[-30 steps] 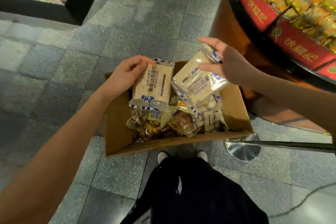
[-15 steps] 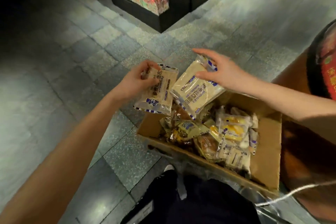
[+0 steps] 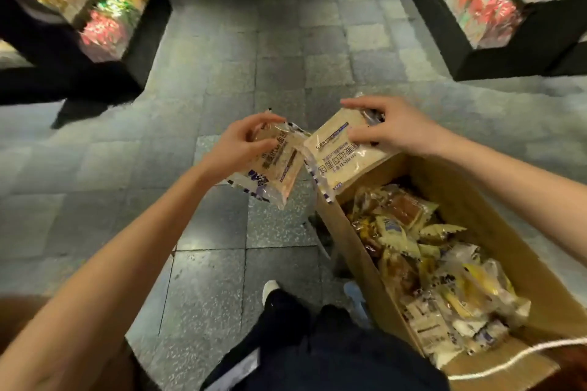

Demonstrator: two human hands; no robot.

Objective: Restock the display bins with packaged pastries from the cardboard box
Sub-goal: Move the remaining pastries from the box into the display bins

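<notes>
Packets (image 3: 279, 168) in left hand (image 3: 241, 143) and right hand (image 3: 390, 127) bear blurred blue lettering.

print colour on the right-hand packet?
Dark blue lettering on the packet, over pale tan; head view.

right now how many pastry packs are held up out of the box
2. The left pack is held by the left hand over the floor; the right pack is held by the right hand above a corner of the cardboard box. Others lie loose inside.
</notes>
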